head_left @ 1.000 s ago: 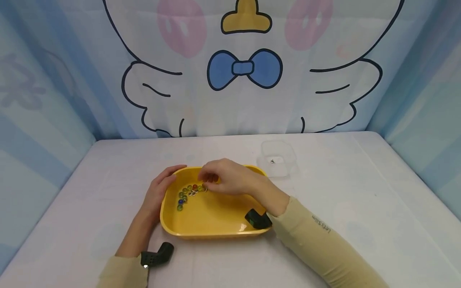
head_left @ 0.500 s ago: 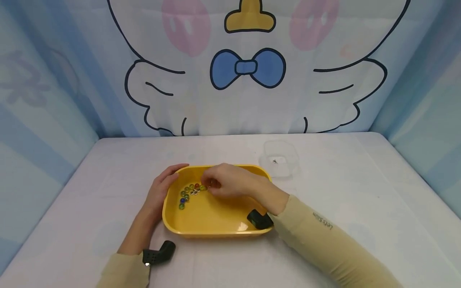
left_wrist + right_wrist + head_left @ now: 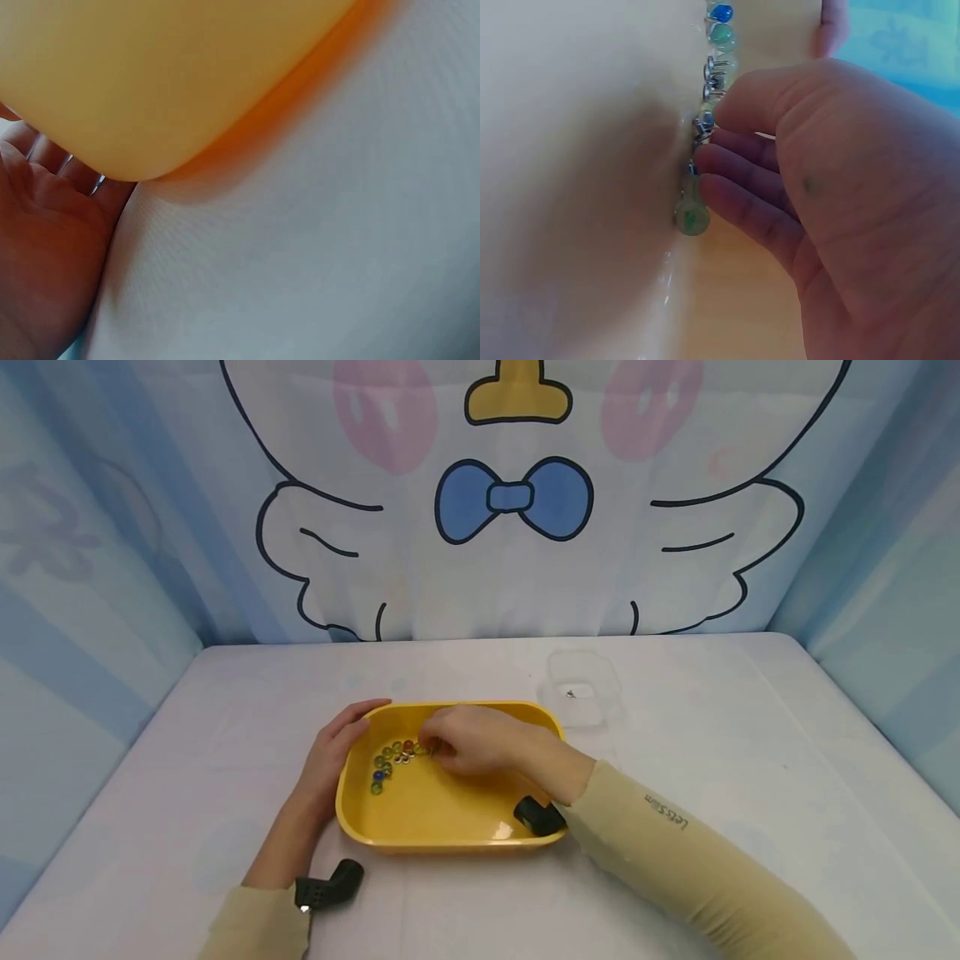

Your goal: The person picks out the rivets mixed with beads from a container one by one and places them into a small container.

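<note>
A yellow tray [image 3: 450, 814] holds glass marbles, among them a blue marble [image 3: 378, 775] and a red marble [image 3: 408, 746], in a curved row at the back left. Silver thumbtacks [image 3: 711, 69] with round heads and short pins lie among them. My left hand [image 3: 333, 752] rests along the tray's left side, fingers straight against the outer wall and thumb at the rim. Inside the tray, my right hand [image 3: 472, 739] has its fingertips at the row's right end, pinching a small silver thumbtack [image 3: 703, 129]. A green marble [image 3: 692, 217] lies just beside these fingers.
A clear plastic box [image 3: 581, 714] stands behind the tray's back right corner, with a small silver piece [image 3: 570, 694] in it. Black wrist cameras [image 3: 330, 887] are strapped to both wrists. A printed curtain hangs behind the white table [image 3: 712, 760].
My right hand has lowered slightly, its fingers closing in at the right end of the marble row. The left hand keeps its place on the tray.
</note>
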